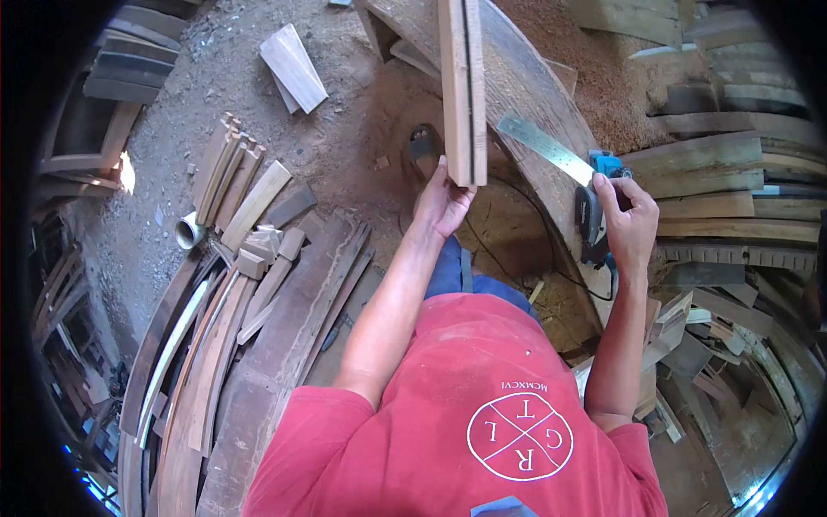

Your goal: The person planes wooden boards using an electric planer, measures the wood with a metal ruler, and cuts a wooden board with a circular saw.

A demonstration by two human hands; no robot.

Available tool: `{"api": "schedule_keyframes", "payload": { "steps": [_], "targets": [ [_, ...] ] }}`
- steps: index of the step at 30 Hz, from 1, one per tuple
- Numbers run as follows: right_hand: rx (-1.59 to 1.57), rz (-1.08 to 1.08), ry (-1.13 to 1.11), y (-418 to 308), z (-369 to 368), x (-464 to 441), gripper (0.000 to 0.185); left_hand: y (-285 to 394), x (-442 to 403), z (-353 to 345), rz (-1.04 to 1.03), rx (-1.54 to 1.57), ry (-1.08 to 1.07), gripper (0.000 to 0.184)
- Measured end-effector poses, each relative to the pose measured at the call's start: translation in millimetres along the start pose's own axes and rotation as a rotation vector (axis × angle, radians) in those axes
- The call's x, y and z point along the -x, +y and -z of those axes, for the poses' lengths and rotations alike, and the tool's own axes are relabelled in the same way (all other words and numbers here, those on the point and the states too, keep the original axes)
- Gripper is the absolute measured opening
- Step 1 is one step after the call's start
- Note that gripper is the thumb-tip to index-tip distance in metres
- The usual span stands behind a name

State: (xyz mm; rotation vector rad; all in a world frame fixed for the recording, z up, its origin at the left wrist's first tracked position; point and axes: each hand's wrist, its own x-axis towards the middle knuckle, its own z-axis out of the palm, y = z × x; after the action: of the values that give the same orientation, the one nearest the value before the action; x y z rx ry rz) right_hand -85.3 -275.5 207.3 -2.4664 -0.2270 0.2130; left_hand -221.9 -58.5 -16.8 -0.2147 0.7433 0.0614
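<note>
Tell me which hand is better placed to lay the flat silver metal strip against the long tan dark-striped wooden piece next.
Probably the right hand: it holds the metal strip, whose free end points toward the wooden piece. The left hand is busy holding that piece's near end.

Grey, gritty floor (pixel 202 73) is stretching across upper left; brown sawdust (pixel 616 90) is covering ground at upper right. Long worn wooden bench (pixel 538 95) is running diagonally through upper middle. Stacked boards (pixel 698 172) are crowding right side; loose planks (pixel 267 388) are lying at lower left. Bright light patch (pixel 127 172) is glowing at far left; bluish light (pixel 756 497) is gleaming at lower right.
</note>
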Motion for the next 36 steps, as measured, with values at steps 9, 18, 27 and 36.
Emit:
{"api": "schedule_keyframes", "payload": {
  "steps": [9,18,27,36],
  "targets": [
    [0.14,0.172,-0.063,-11.2,10.6,-3.2,0.035,-12.8,24.6,-15.4,0.013,-0.207,-0.022,0.057],
    [0.277,0.322,-0.246,-10.5,9.1,-33.1,0.042,-43.1,66.1,-60.1,-1.452,-1.531,-0.116,0.066],
    [0.212,0.34,-0.273,-9.2,4.6,-49.6,0.04,-44.8,52.8,-54.6,-1.555,-1.419,-0.109,0.054],
    [0.309,0.403,-0.285,-10.8,-4.3,-51.7,0.041,-54.8,52.4,-57.0,-1.53,-1.283,-0.085,0.049]
  ]
}}
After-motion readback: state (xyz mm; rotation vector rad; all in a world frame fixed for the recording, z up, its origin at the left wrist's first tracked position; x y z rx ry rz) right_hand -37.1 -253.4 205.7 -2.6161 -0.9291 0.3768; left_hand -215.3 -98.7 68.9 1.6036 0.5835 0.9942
